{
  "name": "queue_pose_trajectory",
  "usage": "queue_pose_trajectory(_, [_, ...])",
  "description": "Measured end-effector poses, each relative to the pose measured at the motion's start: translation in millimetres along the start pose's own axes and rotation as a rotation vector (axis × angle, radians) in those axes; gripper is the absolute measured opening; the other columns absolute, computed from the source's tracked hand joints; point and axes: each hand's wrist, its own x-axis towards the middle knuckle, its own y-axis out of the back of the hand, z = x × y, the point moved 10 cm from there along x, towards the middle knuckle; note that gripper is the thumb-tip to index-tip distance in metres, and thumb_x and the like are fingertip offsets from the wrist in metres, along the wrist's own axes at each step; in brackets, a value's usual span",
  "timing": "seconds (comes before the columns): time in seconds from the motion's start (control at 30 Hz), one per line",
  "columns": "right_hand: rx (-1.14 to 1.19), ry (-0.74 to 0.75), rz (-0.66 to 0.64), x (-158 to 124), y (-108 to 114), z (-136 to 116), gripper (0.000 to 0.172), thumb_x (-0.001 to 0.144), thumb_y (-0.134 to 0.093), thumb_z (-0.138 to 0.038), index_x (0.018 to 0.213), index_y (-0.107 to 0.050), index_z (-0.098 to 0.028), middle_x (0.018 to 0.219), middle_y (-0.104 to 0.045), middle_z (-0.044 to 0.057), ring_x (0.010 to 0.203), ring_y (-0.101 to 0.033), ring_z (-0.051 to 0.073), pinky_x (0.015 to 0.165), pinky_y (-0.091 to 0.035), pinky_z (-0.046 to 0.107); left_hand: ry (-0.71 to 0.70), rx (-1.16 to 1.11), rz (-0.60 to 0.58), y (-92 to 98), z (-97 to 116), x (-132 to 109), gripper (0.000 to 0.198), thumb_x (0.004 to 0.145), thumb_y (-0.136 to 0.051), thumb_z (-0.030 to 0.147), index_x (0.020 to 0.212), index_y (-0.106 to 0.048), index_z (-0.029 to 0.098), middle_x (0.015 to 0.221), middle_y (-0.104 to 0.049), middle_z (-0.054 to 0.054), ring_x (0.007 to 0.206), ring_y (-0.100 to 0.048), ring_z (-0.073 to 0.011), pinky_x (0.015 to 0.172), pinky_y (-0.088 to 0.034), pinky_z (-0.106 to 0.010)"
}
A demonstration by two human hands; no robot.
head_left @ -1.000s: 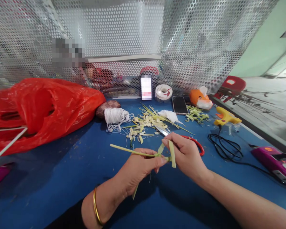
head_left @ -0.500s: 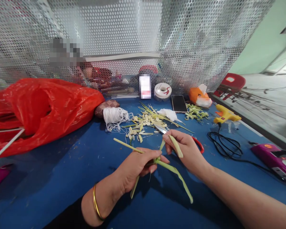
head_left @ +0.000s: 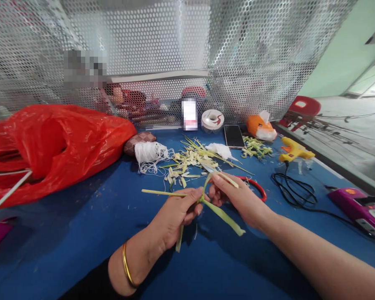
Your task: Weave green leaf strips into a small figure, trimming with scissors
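Observation:
My left hand (head_left: pixel 175 212) is closed on a small knot of pale green leaf strips (head_left: pixel 223 217), pinched between thumb and fingers. From that knot one strip droops to the right, a thin stalk sticks out left, and another end hangs below the palm. My right hand (head_left: pixel 240 196) pinches a further strip, whose free end lies over the thumb side. Behind the right hand lie scissors with red handles (head_left: pixel 258 188), partly hidden by it. A heap of leaf scraps (head_left: pixel 192 160) is spread just beyond both hands.
To the left sit a red plastic bag (head_left: pixel 65 146) and a roll of white string (head_left: pixel 150 156). Farther back are a ribbon spool (head_left: pixel 212 120), a dark phone (head_left: pixel 233 136) and an orange tissue pack (head_left: pixel 261 127). A yellow glue gun (head_left: pixel 296 150) and purple power strip (head_left: pixel 359 208) stand right.
The right hand has turned over slightly and drawn its strip close to the knot. Both hands have moved slightly left, and the drooping strip has swung up.

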Motion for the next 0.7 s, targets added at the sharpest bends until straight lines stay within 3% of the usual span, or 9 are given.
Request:
queue_pose_trajectory(0.2, [-0.100,-0.053,-0.255,-9,-31,5,0.038,0.078,-0.065,-0.053,0.071,-0.056,-0.016,0.061,-0.059,-0.002,0.056,-0.057,0.011,0.062,-0.048,0.027,-0.079,-0.040,0.017,7.5,12,0,0.035,0.070,-0.075,0.045,0.076,-0.060,0.015,0.058,-0.047,0.007,0.044,-0.024,-0.0025,0.044,-0.011,-0.022])
queue_pose_trajectory(0.37, [-0.190,0.024,-0.206,-10,-26,-2,0.029,0.082,-0.062,-0.043,0.069,-0.057,-0.018,0.052,-0.054,-0.004,0.049,-0.051,0.010,0.056,-0.043,0.025,-0.120,-0.008,0.032,7.2,16,0,0.032,0.066,-0.077,0.042,0.074,-0.063,0.014,0.056,-0.050,0.005,0.043,-0.028,-0.0026,0.042,-0.013,-0.022])
queue_pose_trajectory(0.7, [-0.363,0.105,-0.251,-17,-28,-15,0.030,0.086,-0.055,-0.036,0.061,-0.050,-0.020,0.049,-0.053,-0.004,0.047,-0.050,0.010,0.051,-0.041,0.023,-0.136,0.031,0.127,13.2,20,0,0.034,0.066,-0.077,0.043,0.069,-0.062,0.013,0.051,-0.049,0.006,0.040,-0.030,-0.0027,0.041,-0.015,-0.020])
